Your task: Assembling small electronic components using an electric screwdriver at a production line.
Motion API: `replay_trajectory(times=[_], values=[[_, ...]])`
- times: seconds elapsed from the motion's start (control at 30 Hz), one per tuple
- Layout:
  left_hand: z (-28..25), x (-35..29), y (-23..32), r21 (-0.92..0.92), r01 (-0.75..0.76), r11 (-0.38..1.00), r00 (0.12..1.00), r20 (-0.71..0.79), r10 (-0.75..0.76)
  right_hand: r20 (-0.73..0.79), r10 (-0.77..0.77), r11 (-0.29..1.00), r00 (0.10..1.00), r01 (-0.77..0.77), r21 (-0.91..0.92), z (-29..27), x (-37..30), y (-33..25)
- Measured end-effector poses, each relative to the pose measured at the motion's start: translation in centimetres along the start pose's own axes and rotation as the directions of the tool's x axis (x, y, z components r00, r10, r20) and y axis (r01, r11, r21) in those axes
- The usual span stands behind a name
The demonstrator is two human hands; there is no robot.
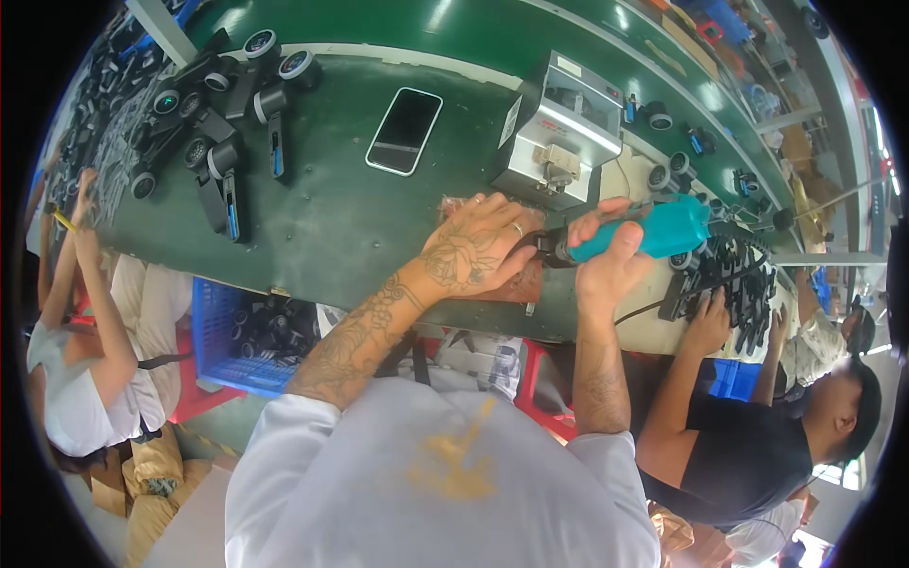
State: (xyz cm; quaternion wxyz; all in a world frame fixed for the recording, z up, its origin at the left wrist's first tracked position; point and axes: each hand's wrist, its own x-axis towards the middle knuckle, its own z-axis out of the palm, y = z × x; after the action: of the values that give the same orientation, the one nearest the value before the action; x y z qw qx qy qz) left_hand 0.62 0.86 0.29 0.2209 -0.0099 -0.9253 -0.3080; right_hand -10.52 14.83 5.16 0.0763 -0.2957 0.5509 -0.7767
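Note:
My left hand (473,248) rests over a reddish-brown mat (516,287) at the bench edge, palm down with fingers close together. Its thumb and forefinger come together at the dark front end of a teal electric screwdriver (658,230). Whatever lies under the palm is hidden. Around the screwdriver's body my right hand (611,260) is closed, with the tool lying nearly level and its nose pointing left. A small black piece (549,248) shows between the tool's nose and my left fingers; I cannot tell whether it belongs to the tool.
A phone (404,131) and a silver machine (559,133) stand behind my hands. Black handles with round heads (222,156) pile up at left; more black parts (729,284) lie at right. A blue crate (237,364) sits below the bench. Co-workers sit on both sides.

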Motion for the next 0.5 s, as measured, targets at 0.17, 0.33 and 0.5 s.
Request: replay_trajectory(times=[0.17, 0.33, 0.5], values=[[-0.8, 0.6, 0.6, 0.031, 0.029, 0.999, 0.998, 0.060, -0.031, -0.005, -0.018, 0.999, 1.000, 0.018, -0.051, -0.3, -1.2, 1.8], [-1.4, 0.9, 1.0, 0.017, 0.035, 0.999, 0.998, 0.055, -0.036, 0.051, -0.061, 0.984, 0.997, 0.069, -0.167, -0.2, -1.0, 3.2], [-1.0, 2.0, 1.9, -0.001, 0.000, 1.000, 0.997, 0.079, 0.000, 0.008, -0.059, 0.994, 0.998, 0.060, -0.096, -1.1, -0.9, 2.1]])
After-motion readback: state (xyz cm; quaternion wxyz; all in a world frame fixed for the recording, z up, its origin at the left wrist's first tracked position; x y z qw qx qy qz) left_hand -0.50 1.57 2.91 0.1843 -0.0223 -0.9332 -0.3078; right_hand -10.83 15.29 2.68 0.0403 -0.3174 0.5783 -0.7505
